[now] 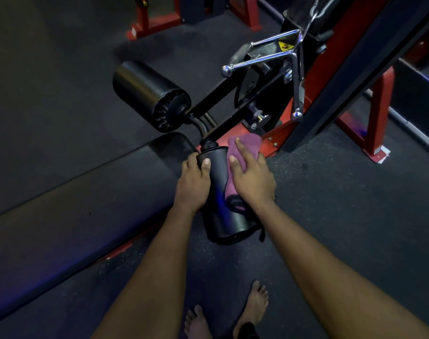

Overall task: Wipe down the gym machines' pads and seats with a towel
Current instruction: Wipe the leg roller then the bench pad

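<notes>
Near roller pad (pixel 224 216) sits at frame centre, just right of the long bench pad (pixel 74 204). Its long axis runs roughly 12-to-6 o'clock, top end leaning slightly toward 11. Left grip (pixel 192 182) is clenched round the pad's upper left flank, thumb over the top, steadying it. Right grip (pixel 253 177) is not clenched: its visible fingers lie flat, pressing the purple towel (pixel 244 145) onto the pad's upper right flank, fingertips pointing to 12. The towel covers only the upper half. Bare pad surface lies at 6 o'clock from the right grip, toward the person, so the likely stroke is down along the axis, or round the curve toward 9. The right grip is the working one and is nearer that unwiped lower end. Far roller pad (pixel 147 94) at 10 o'clock is out of both grips' touch.
</notes>
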